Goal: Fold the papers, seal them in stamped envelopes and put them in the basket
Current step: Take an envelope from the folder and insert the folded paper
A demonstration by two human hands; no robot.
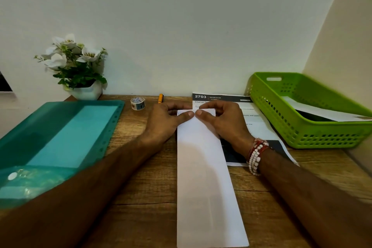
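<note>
Folded paper [203,167]: a long white strip lying lengthwise on the wooden desk [149,177], partly over a printed sheet [259,127].
Left hand [167,119]: pinches the strip's far end, thumb on top.
Right hand [225,121]: the same, with its thumb almost meeting the other.
Progress: probably mid-fold. One white envelope [322,111] already lies in the green basket [302,133]; the printed sheet looks unfolded.
Around: teal plastic folder [60,127] left, sticker roll [137,103] (possibly stamps), orange pen [160,98], potted white flowers [86,91].
Obstacles: none seen between the strip and the basket.

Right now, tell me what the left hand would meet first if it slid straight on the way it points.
Likely the right hand: the left hand points at it across the folded paper, thumbs almost touching.
</note>
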